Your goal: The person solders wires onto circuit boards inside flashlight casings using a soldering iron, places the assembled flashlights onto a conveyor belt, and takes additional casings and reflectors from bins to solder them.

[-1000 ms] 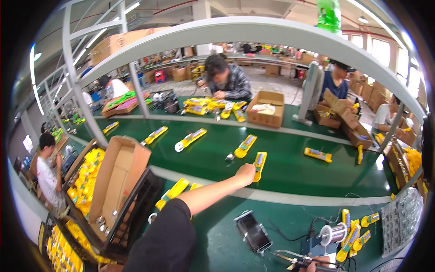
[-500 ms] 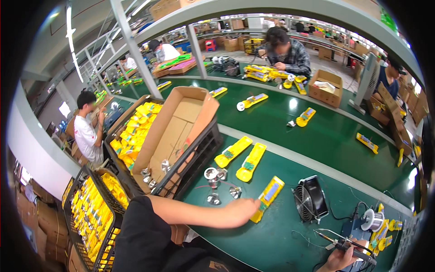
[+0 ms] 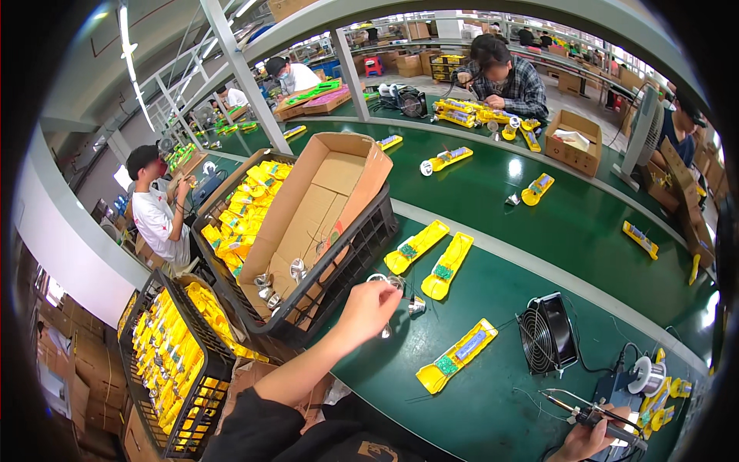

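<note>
My left hand (image 3: pixel 371 309) reaches over a small cluster of silver reflector cups, its fingers pinched at one shiny cup (image 3: pixel 396 282); the fingers partly hide the grip. Another reflector cup (image 3: pixel 416 306) with thin wires lies just right of the hand. In my right hand (image 3: pixel 589 440), at the lower right, is a soldering iron (image 3: pixel 589 416), its tip pointing left. Between the hands lies an open yellow plastic housing (image 3: pixel 457 356) with a green circuit board and a blue cell. Two more yellow housings (image 3: pixel 446 266) with green boards lie beyond my left hand.
A black fan (image 3: pixel 548 335) stands right of the middle, with a solder spool (image 3: pixel 648 375) beyond it. A cardboard box (image 3: pixel 323 189) and black crates (image 3: pixel 204 369) of yellow parts are at left. Across the green belt (image 3: pixel 493 185), other people work.
My left hand has let go of the nearest yellow housing and moved left to the reflector cups. My right hand still holds the soldering iron. The view has shifted slightly.
</note>
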The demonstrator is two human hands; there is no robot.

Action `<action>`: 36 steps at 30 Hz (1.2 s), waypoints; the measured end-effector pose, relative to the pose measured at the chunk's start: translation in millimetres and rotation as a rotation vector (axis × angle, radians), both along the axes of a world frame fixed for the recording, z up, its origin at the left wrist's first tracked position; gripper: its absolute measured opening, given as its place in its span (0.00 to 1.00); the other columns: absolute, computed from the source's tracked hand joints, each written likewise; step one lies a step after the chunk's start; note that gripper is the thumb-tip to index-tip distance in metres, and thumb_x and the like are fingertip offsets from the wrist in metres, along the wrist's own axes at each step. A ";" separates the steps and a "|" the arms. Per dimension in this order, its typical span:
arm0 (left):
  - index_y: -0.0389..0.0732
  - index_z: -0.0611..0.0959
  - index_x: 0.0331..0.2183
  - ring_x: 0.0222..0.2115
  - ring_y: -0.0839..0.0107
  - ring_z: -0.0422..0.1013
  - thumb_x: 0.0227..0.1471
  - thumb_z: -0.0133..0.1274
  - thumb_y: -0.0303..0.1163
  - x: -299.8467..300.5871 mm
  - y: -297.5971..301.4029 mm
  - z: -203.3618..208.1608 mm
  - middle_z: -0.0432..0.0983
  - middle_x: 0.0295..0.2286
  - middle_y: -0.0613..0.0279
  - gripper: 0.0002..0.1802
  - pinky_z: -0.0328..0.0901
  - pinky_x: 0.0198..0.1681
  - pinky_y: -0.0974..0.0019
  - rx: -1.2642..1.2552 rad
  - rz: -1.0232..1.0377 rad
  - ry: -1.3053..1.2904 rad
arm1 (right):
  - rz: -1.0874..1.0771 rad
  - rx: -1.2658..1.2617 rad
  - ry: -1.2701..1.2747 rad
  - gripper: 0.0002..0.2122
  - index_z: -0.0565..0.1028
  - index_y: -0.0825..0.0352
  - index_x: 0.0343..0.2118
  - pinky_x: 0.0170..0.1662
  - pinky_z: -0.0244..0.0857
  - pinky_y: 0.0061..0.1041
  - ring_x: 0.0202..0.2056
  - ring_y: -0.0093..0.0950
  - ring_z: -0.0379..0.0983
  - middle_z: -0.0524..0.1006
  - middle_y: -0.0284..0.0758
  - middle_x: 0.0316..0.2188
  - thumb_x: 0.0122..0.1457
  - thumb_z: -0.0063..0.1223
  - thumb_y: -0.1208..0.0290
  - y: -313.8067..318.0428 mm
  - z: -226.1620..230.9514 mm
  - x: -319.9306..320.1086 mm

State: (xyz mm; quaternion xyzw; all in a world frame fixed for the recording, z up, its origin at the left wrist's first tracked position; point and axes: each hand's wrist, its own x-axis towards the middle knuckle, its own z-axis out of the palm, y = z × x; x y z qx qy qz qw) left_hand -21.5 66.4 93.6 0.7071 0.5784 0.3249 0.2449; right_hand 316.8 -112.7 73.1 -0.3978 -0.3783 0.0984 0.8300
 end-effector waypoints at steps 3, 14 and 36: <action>0.34 0.78 0.20 0.17 0.64 0.69 0.42 0.49 0.36 7.0 27.0 -11.5 0.71 0.16 0.53 0.14 0.63 0.22 0.68 0.046 0.002 0.199 | 0.025 -0.101 -0.033 0.12 0.58 0.68 0.26 0.23 0.45 0.17 0.19 0.18 0.50 0.56 0.31 0.16 0.44 0.44 0.66 -0.8 -3.3 0.9; 0.38 0.78 0.26 0.30 0.59 0.68 0.34 0.52 0.35 38.0 20.4 -29.1 0.72 0.26 0.51 0.13 0.62 0.34 0.62 -0.239 -0.116 0.455 | 0.043 -0.004 -0.021 0.10 0.56 0.69 0.24 0.25 0.45 0.16 0.22 0.19 0.50 0.52 0.30 0.22 0.45 0.43 0.71 2.3 -0.1 5.6; 0.33 0.71 0.26 0.28 0.72 0.67 0.46 0.45 0.23 15.6 -40.8 -66.9 0.69 0.29 0.56 0.03 0.60 0.42 0.62 -0.041 -0.168 -0.953 | -0.103 -0.176 -0.277 0.14 0.57 0.67 0.21 0.18 0.48 0.14 0.15 0.17 0.52 0.55 0.29 0.16 0.41 0.51 0.67 13.6 -10.6 -10.1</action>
